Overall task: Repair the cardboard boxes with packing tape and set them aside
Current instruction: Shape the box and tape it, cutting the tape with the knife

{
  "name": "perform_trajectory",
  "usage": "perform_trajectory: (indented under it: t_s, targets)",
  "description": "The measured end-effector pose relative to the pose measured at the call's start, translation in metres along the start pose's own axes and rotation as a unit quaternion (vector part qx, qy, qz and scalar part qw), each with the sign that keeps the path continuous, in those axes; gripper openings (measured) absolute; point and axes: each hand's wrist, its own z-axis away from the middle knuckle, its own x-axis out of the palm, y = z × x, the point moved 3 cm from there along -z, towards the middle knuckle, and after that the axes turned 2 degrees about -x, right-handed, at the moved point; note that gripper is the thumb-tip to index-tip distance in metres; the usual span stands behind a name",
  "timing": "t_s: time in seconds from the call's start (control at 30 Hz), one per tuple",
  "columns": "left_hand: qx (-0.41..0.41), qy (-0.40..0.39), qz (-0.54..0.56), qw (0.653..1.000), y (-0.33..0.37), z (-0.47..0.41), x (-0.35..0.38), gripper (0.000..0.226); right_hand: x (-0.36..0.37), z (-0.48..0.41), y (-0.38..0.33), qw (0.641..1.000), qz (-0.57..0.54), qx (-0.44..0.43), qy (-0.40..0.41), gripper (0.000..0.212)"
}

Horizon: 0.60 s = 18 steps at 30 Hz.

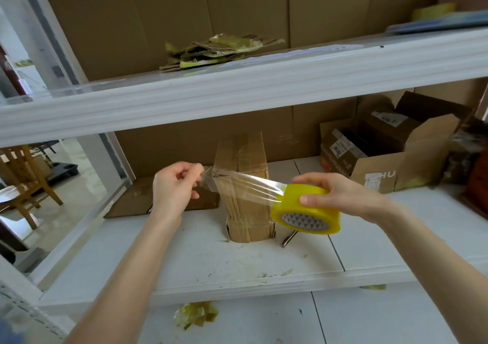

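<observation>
Two hands work one strip of clear tape in front of the shelving. My left hand pinches the free end between thumb and curled fingers. My right hand grips the yellow tape roll, thumb across its outer face and the other fingers curled over the top. The strip runs taut between them, crossing in front of the tall cardboard box. That box stands upright on the white shelf, its sides banded with tape. The roll's core shows a grey pattern of small triangles, and I can read no brand on it. Just below the roll a metal tool lies on the shelf, mostly hidden. Left of the box lies a flat cardboard sheet. At the right rear sits an open carton printed "HU" beside a white label too small to read. Inside it a smaller box carries a barcode sticker and the letters "ZHUAN". On the upper shelf lies a heap of cardboard and tape scraps.
</observation>
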Motion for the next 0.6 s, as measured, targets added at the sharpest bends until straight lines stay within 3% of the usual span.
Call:
perform_trajectory:
  t_s: [0.13,0.23,0.3,0.37,0.6]
  targets:
    - [-0.029,0.016,0.004,0.999,-0.009,-0.007,-0.006,0.013,0.001,0.003,0.002,0.995,-0.085,-0.008,-0.046,0.054]
    - [-0.025,0.037,0.002,0.999,-0.013,-0.008,-0.011,0.009,0.005,-0.003,0.007,0.999,0.047,0.013,0.022,0.04]
    - [-0.003,0.038,-0.007,0.999,-0.013,-0.009,-0.014,0.009,0.001,-0.007,0.01,0.973,0.201,0.042,0.101,0.042]
    - [0.016,0.03,-0.003,0.999,-0.011,-0.009,-0.015,0.011,-0.001,-0.008,0.007,0.946,0.28,0.064,0.151,0.042]
    - [-0.004,0.036,0.019,0.999,-0.03,-0.005,-0.005,0.007,-0.006,-0.02,-0.001,0.912,0.314,0.077,0.255,0.014]
